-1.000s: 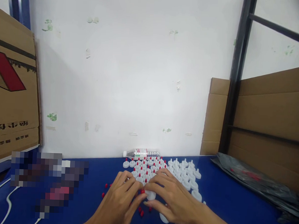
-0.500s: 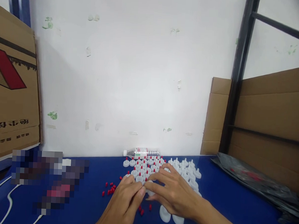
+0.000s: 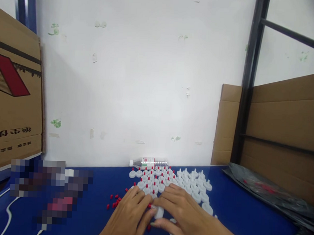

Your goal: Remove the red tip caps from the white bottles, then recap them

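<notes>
Well in from the counter's (image 3: 236,214) back edge, my right grip (image 3: 182,209), fingers half curled, pinches a white nozzle cap (image 3: 158,213), its axis seemingly pointing left. My left grip (image 3: 129,210), thumb and forefinger almost together, holds a red tip cap (image 3: 149,206) just left of it.

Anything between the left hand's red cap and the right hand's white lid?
Nothing visible: the red cap in the left hand is close beside the white lid in the right hand, though the hands partly hide both.
</notes>
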### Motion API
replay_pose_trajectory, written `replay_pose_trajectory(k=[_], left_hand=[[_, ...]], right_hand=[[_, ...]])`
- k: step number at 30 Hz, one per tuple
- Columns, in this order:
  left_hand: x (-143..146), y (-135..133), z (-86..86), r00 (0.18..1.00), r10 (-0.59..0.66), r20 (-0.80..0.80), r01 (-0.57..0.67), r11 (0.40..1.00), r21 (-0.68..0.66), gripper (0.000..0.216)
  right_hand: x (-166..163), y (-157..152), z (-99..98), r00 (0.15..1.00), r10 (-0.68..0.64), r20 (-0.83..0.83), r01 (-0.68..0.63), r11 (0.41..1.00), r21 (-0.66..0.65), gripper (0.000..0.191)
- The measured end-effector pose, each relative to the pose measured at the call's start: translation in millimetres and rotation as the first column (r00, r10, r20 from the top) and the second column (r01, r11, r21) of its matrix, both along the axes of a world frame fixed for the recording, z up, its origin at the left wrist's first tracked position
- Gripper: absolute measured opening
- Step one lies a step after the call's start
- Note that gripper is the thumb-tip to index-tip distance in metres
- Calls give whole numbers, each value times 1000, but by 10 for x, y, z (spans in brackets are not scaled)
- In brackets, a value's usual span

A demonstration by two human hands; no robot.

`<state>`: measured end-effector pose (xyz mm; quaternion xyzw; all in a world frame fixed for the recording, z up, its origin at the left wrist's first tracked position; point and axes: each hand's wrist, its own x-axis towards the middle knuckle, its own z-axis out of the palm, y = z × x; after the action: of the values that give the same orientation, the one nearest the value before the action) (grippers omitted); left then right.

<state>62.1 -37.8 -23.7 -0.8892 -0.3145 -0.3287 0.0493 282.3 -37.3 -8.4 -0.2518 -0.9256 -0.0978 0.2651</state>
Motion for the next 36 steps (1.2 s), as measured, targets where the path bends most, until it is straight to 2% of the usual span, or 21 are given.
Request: replay_pose_trajectory(k=[3,6,8,10,11,13,16,20,26,31,33,36], left_hand=[[-16,-3,-3,998,-68,1,68,997,-28,33],[-42,-20,12,994,-16,109,30,992,-125,40],[-78,-28,43,983,58,177,-28,986,-164,41],[-121,-19,78,977,92,191,-62,986,-156,41],[-140,-6,90,980,93,176,-68,987,-146,41],[-163,35,90,986,109,129,-89,984,-152,41],[-160,104,27,990,126,69,-112,978,-176,36],[-140,150,-73,992,123,29,-115,973,-199,34],[-141,183,-137,996,92,1,-89,964,-252,31],[-164,229,-237,996,88,-4,-86,958,-275,26],[-169,249,-275,993,115,9,-108,951,-289,28],[-161,263,-286,989,149,10,-136,931,-338,24]], right_hand=[[-33,-8,26,999,25,34,-27,999,35,31],[65,96,95,997,32,66,-40,991,129,26],[253,239,140,999,-50,22,45,983,175,24],[517,414,175,978,-187,-96,202,962,182,25],[660,502,186,944,-291,-156,313,940,140,25],[930,661,193,799,-527,-290,549,836,-5,26],[1234,829,151,658,-671,-340,684,723,-103,25],[1484,964,19,550,-777,-306,768,615,-182,18],[1824,1106,-166,447,-874,-191,840,483,-245,19],[2075,1139,-251,318,-948,-22,887,306,-346,17],[2125,1135,-275,298,-952,64,887,252,-387,22],[2145,1142,-296,312,-933,177,879,213,-427,31]])
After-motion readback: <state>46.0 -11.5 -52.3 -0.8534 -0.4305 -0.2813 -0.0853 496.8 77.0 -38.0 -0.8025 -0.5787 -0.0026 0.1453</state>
